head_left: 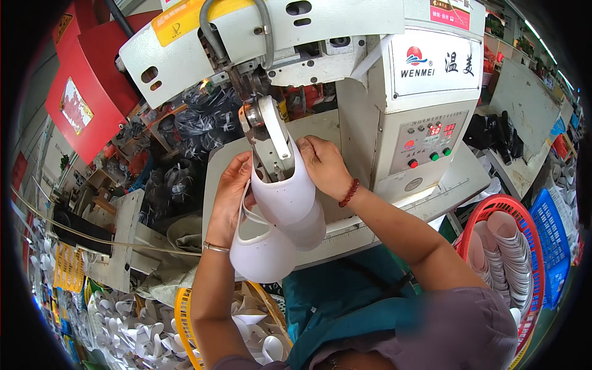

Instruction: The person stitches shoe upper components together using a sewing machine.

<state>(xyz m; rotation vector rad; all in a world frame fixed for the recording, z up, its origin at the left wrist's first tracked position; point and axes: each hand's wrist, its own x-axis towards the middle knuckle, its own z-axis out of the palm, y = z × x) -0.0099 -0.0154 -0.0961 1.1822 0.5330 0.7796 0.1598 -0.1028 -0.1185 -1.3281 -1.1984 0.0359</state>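
A white shoe upper (283, 200) with a rounded toe is fitted around the metal head (271, 139) of a machine. My right hand (325, 166) grips its right edge, thumb on top and fingers partly hidden behind it. On the other side my left hand (232, 182) is closed at the upper's left edge, some fingertips tucked behind the white material. A second white upper (264, 254) hangs below and toward me, its opening showing near my left wrist. Another rounded white toe (308, 228) shows just behind the first; how these pieces join cannot be made out.
The machine's pale body (364, 123) has a control panel (430, 145) with lit digits and coloured buttons. A red basket (535, 246) of stacked pale pieces stands at right. A yellow basket (184, 320) of white pieces sits at lower left. A red metal cover (92, 80) juts in at upper left.
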